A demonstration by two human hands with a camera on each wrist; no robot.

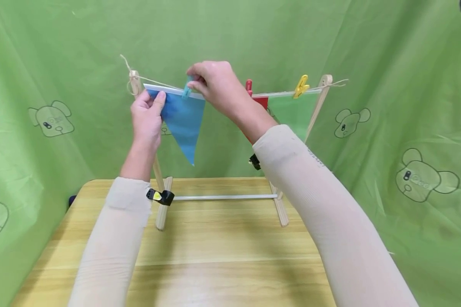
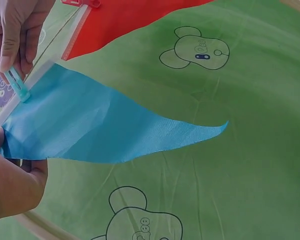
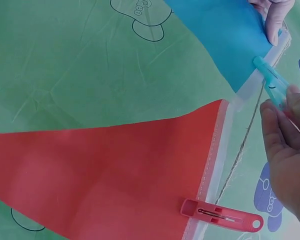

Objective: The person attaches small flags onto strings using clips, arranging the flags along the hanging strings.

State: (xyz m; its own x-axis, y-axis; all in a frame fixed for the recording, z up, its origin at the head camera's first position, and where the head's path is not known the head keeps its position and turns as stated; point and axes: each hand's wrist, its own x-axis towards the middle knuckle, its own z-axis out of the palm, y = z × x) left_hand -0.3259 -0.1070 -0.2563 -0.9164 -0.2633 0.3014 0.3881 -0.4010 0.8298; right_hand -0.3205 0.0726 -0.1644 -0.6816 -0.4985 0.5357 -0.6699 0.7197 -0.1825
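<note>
A blue triangular pennant (image 1: 186, 123) with a white top band hangs at the string (image 1: 157, 82), its point downward. My left hand (image 1: 147, 117) pinches the pennant near its upper left corner, thumb in front. Between thumb and fingers my right hand (image 1: 217, 85) pinches a light-blue clothespin (image 3: 272, 82), whose jaws sit over the white band at the string. In the left wrist view the clothespin (image 2: 17, 86) stands on the band between both hands. Beside it a red pennant (image 3: 115, 170) hangs from a red clothespin (image 3: 222, 215); in the head view my right forearm hides most of that pennant.
A green pennant (image 1: 296, 113) hangs at the right under a yellow clothespin (image 1: 301, 86). Wooden posts (image 1: 319, 106) carry the string, with feet on the wooden table (image 1: 230, 247) joined by a pale rod (image 1: 226, 197). Green printed curtain (image 1: 230, 30) surrounds the table.
</note>
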